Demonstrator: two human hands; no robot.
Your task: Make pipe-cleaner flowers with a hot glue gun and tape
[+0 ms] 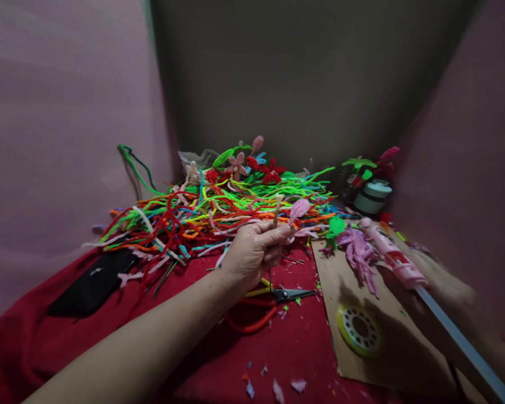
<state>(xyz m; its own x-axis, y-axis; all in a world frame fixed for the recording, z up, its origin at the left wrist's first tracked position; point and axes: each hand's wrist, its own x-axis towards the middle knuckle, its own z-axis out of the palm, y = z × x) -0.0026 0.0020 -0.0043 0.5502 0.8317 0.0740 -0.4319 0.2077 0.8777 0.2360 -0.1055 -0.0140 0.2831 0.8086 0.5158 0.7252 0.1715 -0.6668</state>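
Observation:
In the middle of the view, my left hand [250,255] pinches a pink fuzzy pipe-cleaner bud [299,209] and a thin stem [276,212] with a pale tip. On the right, my right hand [441,286], blurred, is wrapped round a pink glue gun [398,261]. A long translucent glue stick [458,331] runs out of its back end. The gun's nozzle points up and left, apart from the bud. Below my left hand lie open scissors [294,294] with red and yellow handles.
Behind my left hand spreads a heap of coloured pipe cleaners [219,210], with finished flowers [252,165] on top. A cardboard sheet [332,314] bears a tape roll [359,330] and a purple pipe-cleaner bundle [357,249]. A black pouch [93,283] and a pale green jar [372,196] stand farther out.

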